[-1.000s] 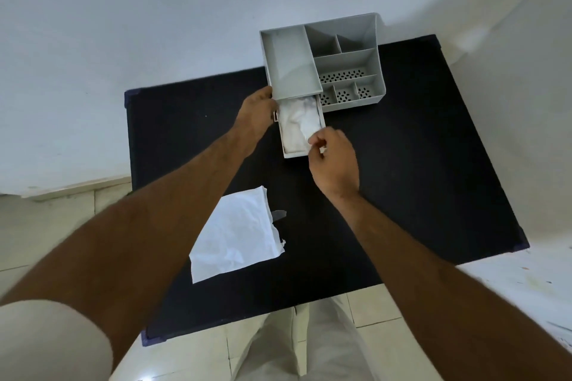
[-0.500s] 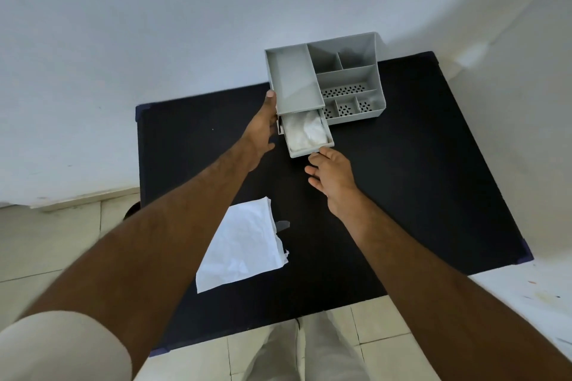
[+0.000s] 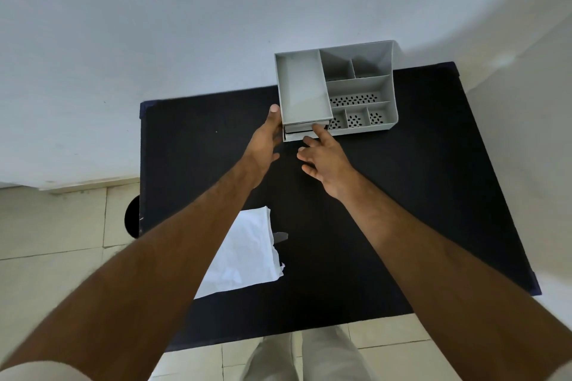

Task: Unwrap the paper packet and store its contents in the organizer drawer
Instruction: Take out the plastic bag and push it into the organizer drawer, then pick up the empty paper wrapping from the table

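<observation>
My left hand (image 3: 265, 141) braces the organizer's (image 3: 360, 83) left wall, thumb up along the corner, fingers loosely spread, gripping nothing. My right hand (image 3: 323, 156) is open, index fingertip on the drawer (image 3: 295, 135) front; the drawer sticks out only slightly. The unfolded paper (image 3: 240, 257) lies flat under my left forearm. No writing visible.

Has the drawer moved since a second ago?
Yes. The drawer has slid back into the organizer, now nearly shut; earlier it stuck well out from the front edge, white contents showing.
</observation>
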